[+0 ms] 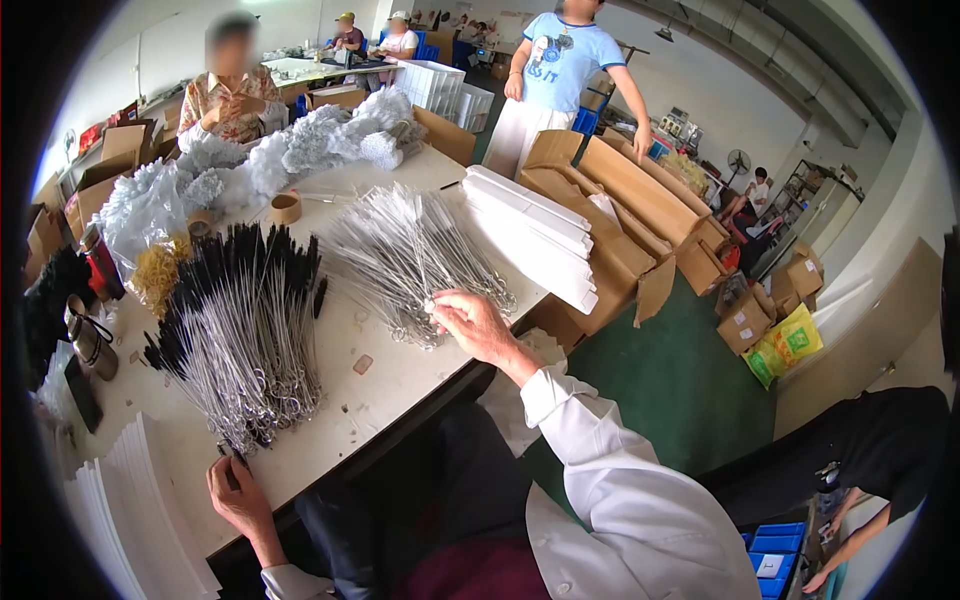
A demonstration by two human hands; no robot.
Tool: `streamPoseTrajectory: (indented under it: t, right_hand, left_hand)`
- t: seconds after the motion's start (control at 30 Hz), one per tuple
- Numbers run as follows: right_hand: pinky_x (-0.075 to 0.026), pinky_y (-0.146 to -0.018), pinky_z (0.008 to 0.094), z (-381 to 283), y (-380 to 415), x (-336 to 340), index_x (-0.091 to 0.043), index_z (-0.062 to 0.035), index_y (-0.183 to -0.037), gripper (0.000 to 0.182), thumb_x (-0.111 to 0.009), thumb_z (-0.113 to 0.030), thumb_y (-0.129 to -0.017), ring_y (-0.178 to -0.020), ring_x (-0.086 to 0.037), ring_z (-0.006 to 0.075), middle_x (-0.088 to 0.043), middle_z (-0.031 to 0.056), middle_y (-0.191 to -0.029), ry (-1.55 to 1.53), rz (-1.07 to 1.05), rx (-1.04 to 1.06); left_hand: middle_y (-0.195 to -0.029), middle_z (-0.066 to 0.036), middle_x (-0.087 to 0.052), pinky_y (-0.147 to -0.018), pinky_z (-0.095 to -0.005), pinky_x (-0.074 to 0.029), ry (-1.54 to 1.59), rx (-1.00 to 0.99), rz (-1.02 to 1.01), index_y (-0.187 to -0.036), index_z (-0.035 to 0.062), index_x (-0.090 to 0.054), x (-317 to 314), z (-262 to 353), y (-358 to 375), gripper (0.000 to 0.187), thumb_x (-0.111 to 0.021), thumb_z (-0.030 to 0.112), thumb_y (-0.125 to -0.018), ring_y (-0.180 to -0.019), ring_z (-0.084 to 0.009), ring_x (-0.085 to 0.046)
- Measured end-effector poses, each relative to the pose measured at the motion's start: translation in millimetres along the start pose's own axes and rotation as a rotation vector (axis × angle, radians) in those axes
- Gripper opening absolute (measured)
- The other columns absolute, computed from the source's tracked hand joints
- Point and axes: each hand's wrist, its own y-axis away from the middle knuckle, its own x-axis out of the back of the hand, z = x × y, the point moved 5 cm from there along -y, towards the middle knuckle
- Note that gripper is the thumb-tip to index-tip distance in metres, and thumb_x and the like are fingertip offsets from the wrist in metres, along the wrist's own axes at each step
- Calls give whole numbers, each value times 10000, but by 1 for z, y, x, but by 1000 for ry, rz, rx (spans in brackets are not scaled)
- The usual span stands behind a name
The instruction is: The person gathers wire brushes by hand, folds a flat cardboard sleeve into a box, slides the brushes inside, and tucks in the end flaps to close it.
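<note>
From where I stand, the white worktable (350, 330) fills the left and middle of the frame. The biggest heap on it, left of centre, is black-bristled wire brushes (255, 335), loops fanned toward the near edge. Just right of it, at centre, lie the pale-bristled wire brushes (400, 250), with flattened white cartons (535, 235) beyond them.

The right hand (478, 325), mid-frame, has thumb and forefinger pinched on the looped ends of the pale heap; how many wires it has, I can't tell. The left hand (240, 498), lower left, is curled at the table's edge below the black heap. Something small and dark shows between its fingers, but whether it's gripped I can't make out.

Those loops lie tangled, so I'd reckon one pull could drag neighbours along or bend a stem. The black loops sit so near the edge that a sleeve's brush might send some over.
</note>
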Motion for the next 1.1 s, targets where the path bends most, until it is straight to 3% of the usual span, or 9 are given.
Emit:
streamPoseTrajectory:
  t: [0.2,0.47,0.53,0.67,0.7,0.73,0.87,1.0,1.1]
  right_hand:
    - [-575,-732,265,1,10,-14,-696,77,-1042,158,-674,-75,-1004,-826,-697,126,-722,110,-1007,8,-16,-22]
    - [-517,-612,422,-2,27,-34,-594,23,-726,204,-744,-73,-826,-664,-656,359,-656,171,-748,297,141,230]
    - [-529,-597,314,0,32,-38,-640,32,-798,145,-747,-49,-854,-664,-682,175,-685,133,-789,397,109,212]
    - [-520,-591,313,4,41,-43,-633,15,-775,175,-756,-72,-864,-642,-652,156,-684,105,-792,389,160,237]
    - [-519,-582,309,6,43,-45,-649,12,-799,167,-757,-87,-878,-634,-653,156,-697,105,-808,349,159,225]
    - [-496,-578,404,6,43,-46,-589,-8,-725,246,-751,-120,-871,-627,-650,328,-611,167,-691,275,206,225]
    - [-469,-577,233,9,46,-42,-716,5,-897,160,-785,-139,-895,-610,-551,45,-661,42,-669,230,212,68]
    - [-551,-638,248,21,35,-31,-726,12,-925,85,-734,-72,-937,-702,-668,92,-722,51,-792,-160,206,-139]
    - [-588,-669,264,13,22,-16,-716,26,-923,26,-708,9,-941,-734,-696,131,-725,88,-852,-417,323,-14]
  left_hand:
    - [-995,-165,-697,-842,-407,-532,15,-16,-23,-997,-33,-675,1,5,-1,113,-649,60,-938,-909,-347,-676]
    - [-983,-157,-704,-805,-400,-537,-46,-98,9,-1001,-26,-690,1,3,-1,117,-659,72,-947,-883,-331,-678]
    - [-980,-155,-707,-782,-393,-541,-41,-73,-8,-1004,-23,-697,-2,3,-1,121,-666,80,-946,-869,-324,-679]
    - [-944,-153,-715,-742,-369,-549,-113,-144,33,-992,-13,-722,3,-1,0,118,-685,87,-940,-823,-301,-683]
    - [-931,-148,-719,-757,-366,-555,-63,25,-19,-985,-14,-726,5,0,0,116,-687,84,-937,-815,-289,-693]
    - [-928,-142,-723,-768,-367,-560,71,65,25,-1000,-16,-722,2,-5,3,124,-687,86,-940,-815,-273,-703]
    - [-953,-141,-734,-789,-367,-566,72,14,113,-1032,-7,-715,10,-6,2,125,-677,73,-944,-858,-269,-717]
    - [-978,-131,-744,-819,-360,-566,-46,-187,151,-1037,15,-719,27,38,5,114,-670,45,-939,-886,-282,-725]
    - [-973,-124,-744,-833,-356,-567,-7,-223,86,-1033,25,-720,27,72,9,122,-676,7,-921,-894,-280,-727]
